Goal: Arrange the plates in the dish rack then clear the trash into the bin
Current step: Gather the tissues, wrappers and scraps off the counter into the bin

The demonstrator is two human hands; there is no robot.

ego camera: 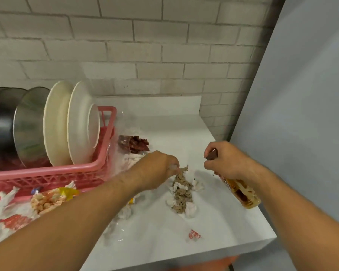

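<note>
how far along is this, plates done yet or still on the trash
Done, it seems: the plates stand on edge in the pink dish rack. In hand: the left hand pinches crumpled paper, the right hand grips a snack wrapper. Left: other wrappers on the counter; no bin in view.

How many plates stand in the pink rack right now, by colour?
In the pink plastic dish rack:
Cream round plates: 2
Shiny metal round plates: 2 plainly in view; further rims at the picture's left edge are cut off and cannot be counted
Total: 4 countable
</note>
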